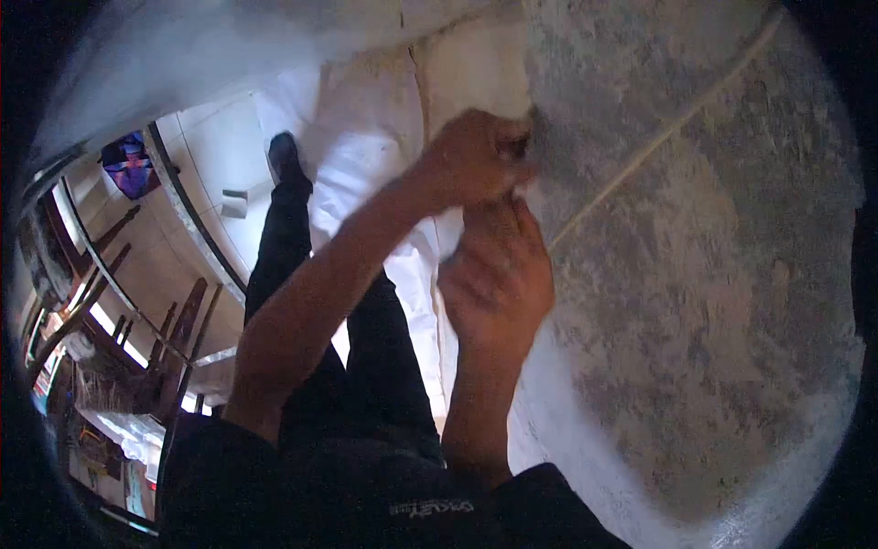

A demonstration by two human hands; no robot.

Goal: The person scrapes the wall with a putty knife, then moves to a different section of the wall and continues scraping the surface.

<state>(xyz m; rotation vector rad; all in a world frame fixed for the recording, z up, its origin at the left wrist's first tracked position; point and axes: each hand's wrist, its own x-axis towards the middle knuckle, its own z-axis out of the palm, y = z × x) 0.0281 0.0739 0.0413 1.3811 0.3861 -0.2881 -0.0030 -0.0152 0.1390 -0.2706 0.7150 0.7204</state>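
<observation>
Both of my hands are raised close together in front of a mottled grey, rough wall (695, 274). My left hand (471, 160) is the upper one, its fingers curled near a small dark spot at the wall's edge. Just below it, my right hand (498, 270) has bent fingers, blurred by motion, and its fingertips meet those of the left. Whatever lies between the fingertips is too small and blurred to name. A thin pale line (631, 169) runs diagonally up the wall from beside my right hand.
White sheeting (357, 174) hangs or lies beside my legs. On the left are a metal frame bar (187, 215), a small pale piece (234, 204) on the tiled floor, a purple patterned bag (130, 166), and wooden furniture (183, 339).
</observation>
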